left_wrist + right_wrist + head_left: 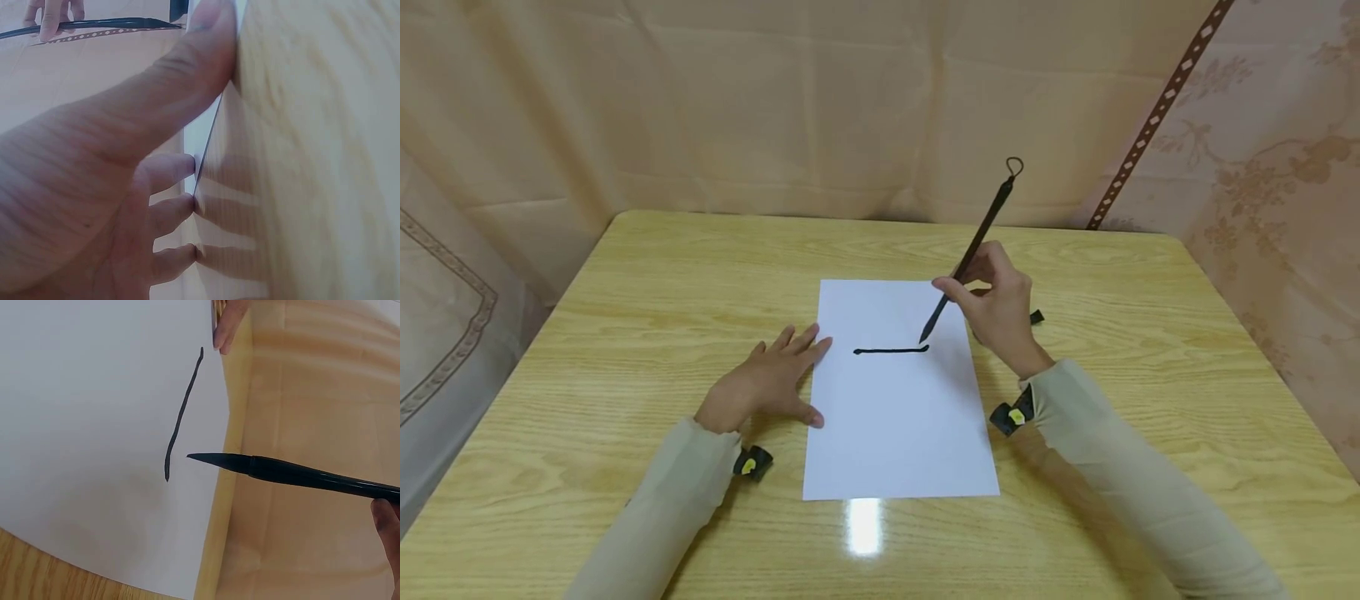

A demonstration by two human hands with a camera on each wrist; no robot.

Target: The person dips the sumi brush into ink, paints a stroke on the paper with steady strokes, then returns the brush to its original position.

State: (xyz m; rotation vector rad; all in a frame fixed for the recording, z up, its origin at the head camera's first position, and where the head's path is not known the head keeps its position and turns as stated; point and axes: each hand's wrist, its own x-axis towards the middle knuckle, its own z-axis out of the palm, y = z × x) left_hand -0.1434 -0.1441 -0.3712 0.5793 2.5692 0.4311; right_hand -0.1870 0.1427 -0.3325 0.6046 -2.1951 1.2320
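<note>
A sheet of white paper (895,442) lies on the table, bearing one black, nearly horizontal stroke (891,351). My right hand (1000,304) pinches a dark calligraphy brush (981,233) by its handle, tilted with its hanging loop up and to the right. In the right wrist view the pointed brush tip (215,460) is near one end of the stroke (181,415), apart from it and seemingly just above the paper. My left hand (775,375) rests with fingers spread at the paper's left edge; its thumb (181,75) and fingertips touch that edge.
The wood-grain table (662,292) extends around the sheet. Beige cloth (775,108) hangs behind it, and patterned fabric (1262,167) is at the right. Each wrist wears a small black device with a yellow mark (1017,415). Light reflects off the tabletop below the paper.
</note>
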